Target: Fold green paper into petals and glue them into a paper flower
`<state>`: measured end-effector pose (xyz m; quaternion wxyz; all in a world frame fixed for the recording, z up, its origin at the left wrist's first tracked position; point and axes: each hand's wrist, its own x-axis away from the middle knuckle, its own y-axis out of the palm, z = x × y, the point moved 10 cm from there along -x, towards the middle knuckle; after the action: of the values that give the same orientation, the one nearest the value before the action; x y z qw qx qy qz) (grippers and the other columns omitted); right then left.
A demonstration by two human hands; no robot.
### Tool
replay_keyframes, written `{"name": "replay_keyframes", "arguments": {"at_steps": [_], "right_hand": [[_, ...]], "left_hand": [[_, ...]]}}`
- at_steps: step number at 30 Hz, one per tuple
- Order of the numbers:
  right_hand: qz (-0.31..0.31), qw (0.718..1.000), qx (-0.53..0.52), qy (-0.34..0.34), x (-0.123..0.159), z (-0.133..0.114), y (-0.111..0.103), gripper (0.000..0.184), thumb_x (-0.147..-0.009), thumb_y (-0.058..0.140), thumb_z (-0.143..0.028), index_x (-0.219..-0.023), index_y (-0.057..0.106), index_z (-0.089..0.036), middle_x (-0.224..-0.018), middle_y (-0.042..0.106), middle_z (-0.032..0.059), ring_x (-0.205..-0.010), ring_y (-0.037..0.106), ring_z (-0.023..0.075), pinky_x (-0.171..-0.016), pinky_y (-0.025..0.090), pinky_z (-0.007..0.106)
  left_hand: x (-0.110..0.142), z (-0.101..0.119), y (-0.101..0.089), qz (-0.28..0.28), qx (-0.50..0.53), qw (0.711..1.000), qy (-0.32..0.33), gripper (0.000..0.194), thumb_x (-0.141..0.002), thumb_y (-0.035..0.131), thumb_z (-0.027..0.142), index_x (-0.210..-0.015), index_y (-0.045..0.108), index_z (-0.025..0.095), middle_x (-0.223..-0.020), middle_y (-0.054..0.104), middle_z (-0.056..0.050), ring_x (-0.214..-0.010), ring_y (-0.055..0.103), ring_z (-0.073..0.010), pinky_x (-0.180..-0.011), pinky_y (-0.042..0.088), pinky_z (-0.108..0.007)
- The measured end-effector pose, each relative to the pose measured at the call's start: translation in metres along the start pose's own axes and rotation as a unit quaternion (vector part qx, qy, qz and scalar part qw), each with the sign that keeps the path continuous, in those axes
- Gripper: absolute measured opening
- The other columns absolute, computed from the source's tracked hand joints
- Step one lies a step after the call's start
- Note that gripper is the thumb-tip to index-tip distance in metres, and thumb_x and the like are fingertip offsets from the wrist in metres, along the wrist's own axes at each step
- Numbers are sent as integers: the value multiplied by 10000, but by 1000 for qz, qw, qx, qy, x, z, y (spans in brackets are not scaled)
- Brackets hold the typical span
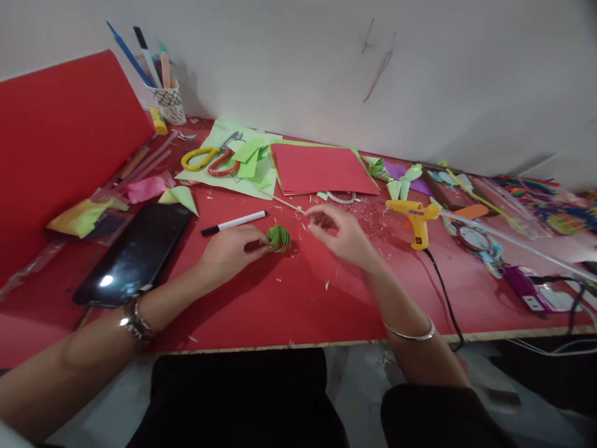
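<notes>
My left hand (236, 250) pinches a small green pleated paper piece (278, 238) between thumb and fingers, just above the red tabletop. To its right, my right hand (336, 231) is curled, its fingertips closed at the near end of a thin wooden stick (286, 203). The stick points away to the left, toward the light-green paper sheet (209, 179). A white marker with a black cap (234, 223) lies just behind my left hand. Red paper sheets (321, 168) are stacked beyond my right hand.
Scissors (224, 163) and green paper strips (249, 158) rest on the light-green sheet. A black phone (137, 252) lies at left, below a pen cup (168, 104). At right are a yellow glue gun (414, 221) with its cord, a purple power strip (532, 289) and pipe cleaners (541, 196).
</notes>
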<state>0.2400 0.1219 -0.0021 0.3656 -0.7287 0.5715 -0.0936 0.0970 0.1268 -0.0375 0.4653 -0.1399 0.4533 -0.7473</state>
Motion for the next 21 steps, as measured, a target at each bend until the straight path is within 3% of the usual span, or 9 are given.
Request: {"name": "replay_keyframes", "arguments": {"at_steps": [6,10,12,15,18,20,21], "right_hand": [[7,989,136,51,16,0,-37,141,-814,479,-266,-841,599,-197,-809,629,19,-691,542,126,-626,411,243],[101,959,237,122,51,11,-78,154,-796,511,-322,-751,595,-201,-693,609,-1,-606,524,119,-566,372,236],[144,911,339,186,75,21,-100,257,-788,511,-392,-631,553,-193,-568,543,-12,-519,471,114,-526,319,245],[210,802,466,309,117,34,-133,362,-789,477,-458,-540,472,-195,-478,455,-9,-463,388,123,-482,235,261],[234,707,523,415,152,54,-155,304,-767,483,-468,-624,517,-202,-571,540,45,-520,448,175,-482,233,285],[237,685,535,435,162,74,-164,329,-750,484,-494,-795,567,-179,-768,614,126,-663,528,242,-515,275,314],[233,695,533,421,161,86,-167,376,-730,505,-498,-867,571,-154,-865,613,167,-760,542,269,-552,307,328]], "left_hand": [[1,-9,-7,26,27,998,-58,207,-783,563,373,-763,655,188,-702,651,3,-579,524,-113,-550,364,-236],[3,-12,-3,16,54,996,-69,184,-795,548,341,-754,654,197,-712,651,11,-589,529,-108,-552,368,-231],[3,-14,-3,16,51,995,-80,188,-796,542,342,-748,654,199,-728,654,10,-606,536,-113,-554,368,-233],[2,-14,-3,16,32,996,-84,197,-790,544,361,-763,660,205,-760,665,7,-644,554,-127,-572,372,-244],[2,-10,-3,19,25,997,-72,186,-787,550,357,-782,663,210,-782,671,12,-680,568,-132,-595,376,-248],[2,-9,-4,24,30,997,-70,183,-790,549,356,-781,660,211,-772,668,17,-669,566,-125,-587,373,-243],[3,-9,-4,25,33,997,-69,186,-792,548,358,-777,659,210,-760,664,18,-656,562,-121,-578,370,-241]]}}
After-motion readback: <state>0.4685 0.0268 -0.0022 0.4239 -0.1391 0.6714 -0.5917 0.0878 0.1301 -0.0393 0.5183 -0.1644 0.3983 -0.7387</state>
